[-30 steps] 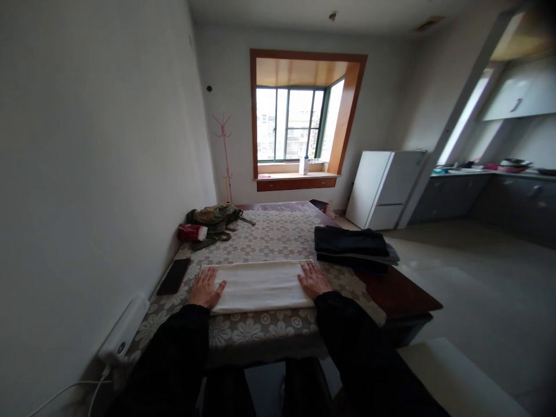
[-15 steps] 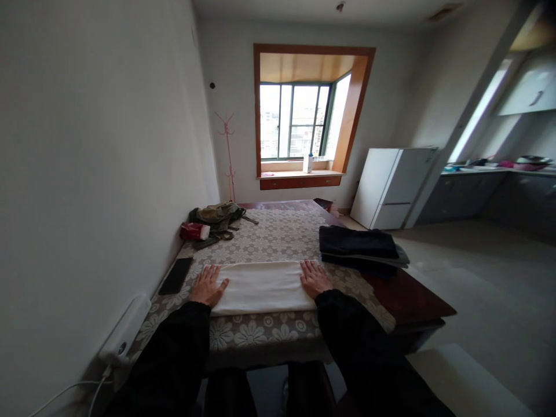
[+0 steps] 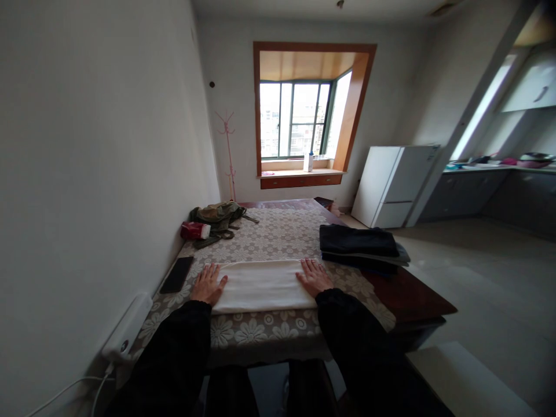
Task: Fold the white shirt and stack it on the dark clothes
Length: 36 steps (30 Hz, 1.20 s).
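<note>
A folded white cloth [image 3: 263, 286], perhaps a garment, lies flat in a wide strip near the front edge of the table. My left hand [image 3: 209, 285] rests on its left end, fingers stretched out and pointing away from me. On the right end lies my right hand [image 3: 314, 278], palm down with its fingers extended. Neither hand grips the cloth. Beneath it spreads a flower-patterned tablecloth [image 3: 247, 333]. Beyond my right hand sits a stack of folded dark clothes [image 3: 358, 242].
A dark phone [image 3: 177, 274] lies left of my left hand. Farther back are a green backpack [image 3: 219, 214] and a red tissue pack [image 3: 194, 230] by the wall. A white power strip [image 3: 128, 327] is at the left edge. A white fridge [image 3: 393, 185] stands beyond the table.
My right hand has shifted very slightly left on the white cloth. My left hand stays in place, and the view has moved a little.
</note>
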Tool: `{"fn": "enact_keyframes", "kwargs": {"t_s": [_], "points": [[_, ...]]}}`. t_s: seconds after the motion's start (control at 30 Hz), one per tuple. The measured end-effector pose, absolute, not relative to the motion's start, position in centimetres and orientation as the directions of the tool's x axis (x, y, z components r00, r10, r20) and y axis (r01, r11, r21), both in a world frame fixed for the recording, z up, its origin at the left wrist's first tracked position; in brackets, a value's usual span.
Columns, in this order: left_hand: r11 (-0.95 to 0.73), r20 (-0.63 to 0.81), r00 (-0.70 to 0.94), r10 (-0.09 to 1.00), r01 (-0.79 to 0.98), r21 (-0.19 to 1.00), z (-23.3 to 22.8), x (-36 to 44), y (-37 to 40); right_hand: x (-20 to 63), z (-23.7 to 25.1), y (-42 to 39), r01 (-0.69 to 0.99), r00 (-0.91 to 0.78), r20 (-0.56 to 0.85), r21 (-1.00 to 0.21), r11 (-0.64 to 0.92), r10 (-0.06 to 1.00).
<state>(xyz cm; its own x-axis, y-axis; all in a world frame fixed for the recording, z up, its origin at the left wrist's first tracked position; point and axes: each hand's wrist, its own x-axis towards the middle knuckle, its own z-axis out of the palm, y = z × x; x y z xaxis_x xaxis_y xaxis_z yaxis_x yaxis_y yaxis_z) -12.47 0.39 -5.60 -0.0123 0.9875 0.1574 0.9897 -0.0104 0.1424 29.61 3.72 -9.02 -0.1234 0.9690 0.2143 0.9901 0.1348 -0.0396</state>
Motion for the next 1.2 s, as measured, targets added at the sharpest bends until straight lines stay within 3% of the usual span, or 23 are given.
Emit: {"fn": "enact_keyframes", "kwargs": {"t_s": [0.3,0.47,0.57,0.7,0.8,1.2], "points": [[-0.006,0.158,-0.019,0.987,0.987,0.160,-5.2,-12.2,0.0,29.2,-8.4,3.2,0.992,-0.107,0.213,-0.041,0.118,0.971],[-0.012,0.233,-0.018,0.972,0.992,0.125,-4.1,-11.8,-0.4,28.7,-6.1,2.0,0.991,-0.117,0.295,-0.022,0.129,0.948],[-0.152,0.277,0.121,0.953,0.984,0.096,-3.9,-10.0,-1.4,26.9,-4.9,0.2,0.957,-0.273,0.319,-0.010,0.291,0.908],[-0.464,0.283,0.418,0.863,0.878,0.119,-5.6,-5.2,-3.8,22.2,-5.9,-3.1,0.836,-0.502,0.301,-0.072,0.544,0.811],[-0.570,0.270,0.525,0.807,0.813,0.121,-7.3,-2.3,-5.4,19.4,-7.5,-4.9,0.800,-0.542,0.260,-0.132,0.586,0.799],[-0.465,0.227,0.429,0.874,0.875,0.137,-6.6,-3.4,-7.9,19.8,-6.9,-6.4,0.799,-0.540,0.217,-0.169,0.576,0.813]]}}
